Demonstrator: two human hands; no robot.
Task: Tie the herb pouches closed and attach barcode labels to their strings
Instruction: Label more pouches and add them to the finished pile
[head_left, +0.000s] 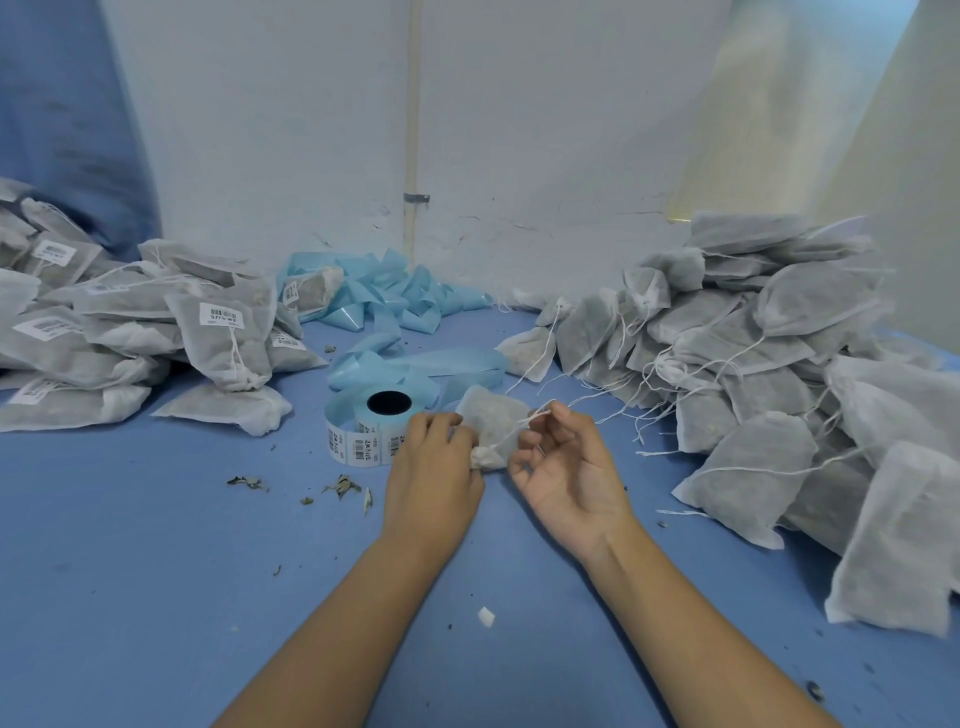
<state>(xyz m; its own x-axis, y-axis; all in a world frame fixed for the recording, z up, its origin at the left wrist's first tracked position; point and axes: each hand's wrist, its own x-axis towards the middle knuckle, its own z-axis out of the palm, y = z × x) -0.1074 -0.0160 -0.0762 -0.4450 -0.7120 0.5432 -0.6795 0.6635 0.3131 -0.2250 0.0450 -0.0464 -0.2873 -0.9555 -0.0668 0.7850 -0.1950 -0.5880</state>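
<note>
Lying on the blue worktop just right of the label roll, the herb pouch had its gathered neck pinched by the left hand, while the right hand pinched its white string. The roll's barcode labels carried unreadable print. Labelled pouches lay left of the roll, unlabelled pouches far right.

Two bare forearms, no sleeves; left hand and right hand without gloves, rings, watch or bands.
</note>
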